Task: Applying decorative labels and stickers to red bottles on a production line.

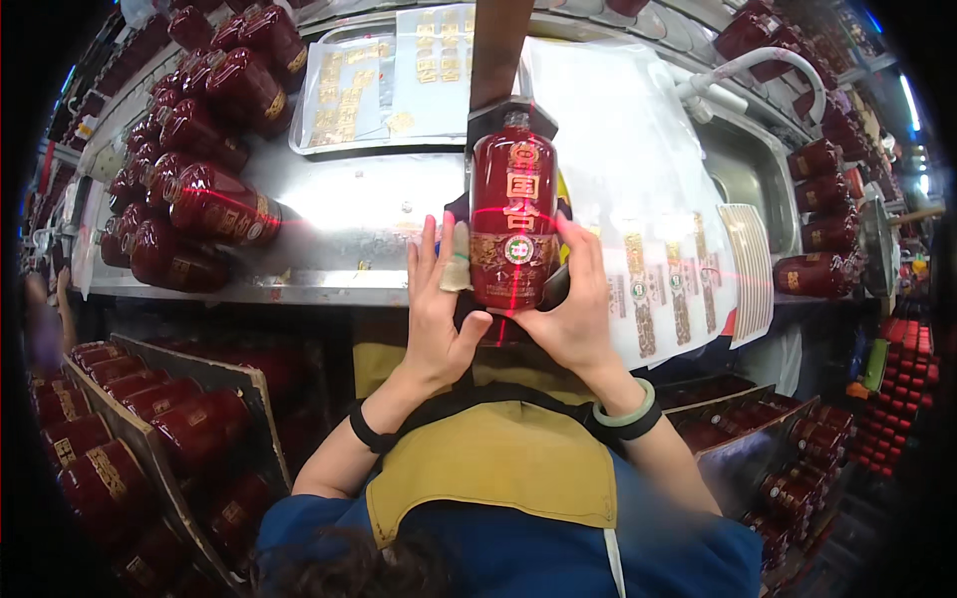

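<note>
A dark red glossy bottle (513, 174) with gold lettering, a patterned gold band and a small round green-and-white emblem lies in front of me on a dark holder. Red laser lines cross over its face. My right hand (576, 314) grips its lower right side, thumb by the base and fingers along the edge. Along the left side my left hand (439, 324) has its fingers stretched out, thumb pointing toward the base. A pale finger cot (456, 261) covers one left finger; whether these fingers touch the glass I cannot tell.
Many similar red bottles (224, 204) crowd the metal bench's left. A tray (304, 135) there bears gold decal sheets (439, 50). To the right are a translucent decal sheet (618, 110), a striped sheet (748, 269), a sink (768, 164) and a faucet (788, 60). Crates (179, 453) flank me below.
</note>
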The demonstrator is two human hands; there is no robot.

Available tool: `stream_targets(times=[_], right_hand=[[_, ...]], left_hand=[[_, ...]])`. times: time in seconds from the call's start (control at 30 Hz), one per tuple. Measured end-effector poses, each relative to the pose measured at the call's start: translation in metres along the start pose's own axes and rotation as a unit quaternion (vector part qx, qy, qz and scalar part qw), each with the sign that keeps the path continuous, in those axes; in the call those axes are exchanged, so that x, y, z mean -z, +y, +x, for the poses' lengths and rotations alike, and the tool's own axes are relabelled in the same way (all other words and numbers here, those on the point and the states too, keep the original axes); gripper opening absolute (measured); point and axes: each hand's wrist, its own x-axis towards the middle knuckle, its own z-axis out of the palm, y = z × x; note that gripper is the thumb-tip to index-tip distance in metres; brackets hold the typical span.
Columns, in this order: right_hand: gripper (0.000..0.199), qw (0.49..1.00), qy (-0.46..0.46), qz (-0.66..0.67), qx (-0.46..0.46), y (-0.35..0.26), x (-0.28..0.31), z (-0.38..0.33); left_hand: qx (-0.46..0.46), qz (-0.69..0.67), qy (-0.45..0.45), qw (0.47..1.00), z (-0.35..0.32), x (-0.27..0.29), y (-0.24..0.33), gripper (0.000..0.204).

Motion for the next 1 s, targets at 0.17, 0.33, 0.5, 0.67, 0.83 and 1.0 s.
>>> stream_targets(times=[0.17, 0.33, 0.5, 0.67, 0.83, 1.0], right_hand=[[0.099, 0.994, -0.017, 0.102, -0.018, 0.001, 0.01, 0.002], [0.098, 0.996, -0.032, 0.053, -0.06, -0.007, 0.032, 0.011], [0.095, 0.997, -0.036, 0.067, -0.007, -0.008, 0.028, 0.013], [0.069, 0.96, -0.009, 0.225, -0.168, -0.002, 0.015, 0.019], [0.076, 0.918, -0.085, 0.293, -0.254, 0.008, 0.02, 0.027], [0.078, 0.871, -0.091, 0.375, -0.305, 0.009, 0.019, 0.028]], left_hand=[[-0.022, 0.034, -0.031, 0.999, 0.003, 0.005, -0.005, 0.091], [-0.046, 0.046, -0.013, 0.998, 0.012, 0.009, 0.017, 0.101], [-0.1, 0.095, 0.089, 0.986, 0.029, -0.002, 0.03, 0.106], [-0.099, 0.069, 0.073, 0.99, 0.031, 0.002, 0.023, 0.094], [-0.08, -0.02, 0.058, 0.995, 0.025, 0.003, 0.011, 0.099], [-0.086, -0.031, 0.05, 0.995, 0.022, 0.003, 0.005, 0.096]])
